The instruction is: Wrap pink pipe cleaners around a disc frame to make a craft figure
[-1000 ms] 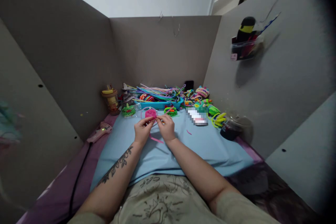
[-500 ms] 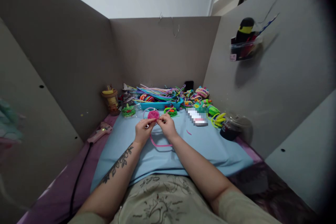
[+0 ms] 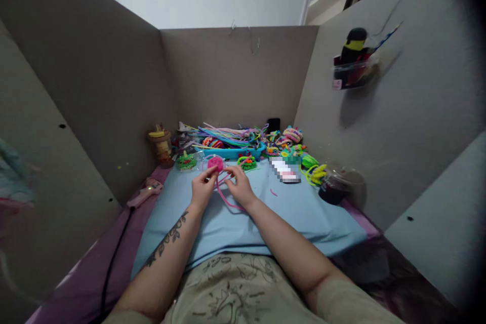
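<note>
1. Centre of the frame, and there's the pink pipe-cleaner coil (image 3: 215,163), pinched at its lower edge by the left hand (image 3: 202,188)!
2. Just beside it, the right hand (image 3: 240,187) curls its fingertips near the coil; whether they grip anything, I cannot tell.
3. A loose pink strand (image 3: 230,204) loops below, between both wrists.
4. Behind, the blue tray (image 3: 231,154) overflows with pipe cleaners (image 3: 228,135) at mid-frame.
5. Left of centre, the pink glue gun (image 3: 146,193) lies on purple cloth (image 3: 85,276).
</note>
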The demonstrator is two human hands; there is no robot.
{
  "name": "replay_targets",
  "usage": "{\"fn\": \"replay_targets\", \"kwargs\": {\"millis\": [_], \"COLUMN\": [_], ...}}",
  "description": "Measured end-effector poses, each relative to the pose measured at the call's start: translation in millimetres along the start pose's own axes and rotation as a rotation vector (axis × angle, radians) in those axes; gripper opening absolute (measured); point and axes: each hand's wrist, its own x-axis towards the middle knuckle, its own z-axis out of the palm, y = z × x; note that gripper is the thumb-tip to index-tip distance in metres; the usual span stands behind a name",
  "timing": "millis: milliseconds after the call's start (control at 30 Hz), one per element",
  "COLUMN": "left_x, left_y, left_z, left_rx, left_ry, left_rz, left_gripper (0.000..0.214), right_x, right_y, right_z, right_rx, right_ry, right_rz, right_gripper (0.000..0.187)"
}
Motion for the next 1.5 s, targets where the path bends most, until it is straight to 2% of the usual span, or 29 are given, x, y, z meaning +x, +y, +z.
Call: {"fn": "replay_targets", "kwargs": {"millis": [67,167,333,467,633,767,933,1033,1333,1433,1500], "left_x": [1.2,1.9,2.9,6.4,8.7,7.5,6.1,4.4,-0.3,1.3,3.0], "left_y": [0.0,-0.2,0.0,-1.3,-7.8,-9.9,-9.5,-10.0,-1.4,0.1,-1.5], "left_z": [-0.1,0.7,1.9,-0.7,1.5,6.9,7.4,6.3,7.1,3.6,0.2], "left_rx": [-0.017,-0.053,-0.112,-0.149,-0.221,-0.253,-0.256,-0.219,-0.107,-0.086,-0.08], "left_ry": [0.034,0.039,0.019,0.037,0.034,0.017,-0.009,-0.048,-0.096,-0.028,0.049], "left_rz": [-0.025,-0.062,-0.112,-0.15,-0.211,-0.23,-0.201,-0.179,-0.152,-0.15,-0.152], "left_gripper": [0.033,0.034,0.032,0.03,0.033,0.034,0.036,0.037,0.032,0.034,0.037], "right_x": [-3.0,-4.3,-4.2,-2.0,14.1,21.7,14.6,12.0,9.8,14.7,21.2], "right_y": [-2.5,-2.0,-2.6,-4.8,14.7,28.6,18.0,12.1,13.2,10.9,13.7], "right_z": [3.5,7.6,9.5,4.8,-6.5,-9.4,-2.4,1.4,5.8,-6.9,-32.2], "right_rx": [-0.014,-0.021,0.068,0.234,0.425,0.484,0.447,0.39,0.247,0.114,-0.01], "right_ry": [-0.102,-0.222,-0.283,-0.185,0.111,0.212,0.177,0.168,0.103,0.05,0.033], "right_rz": [-0.061,-0.114,-0.115,-0.046,0.174,0.312,0.333,0.321,0.375,0.416,0.472], "right_gripper": [0.038,0.035,0.017,0.005,0.031,0.041,0.031,0.018,0.033,0.025,0.028]}}
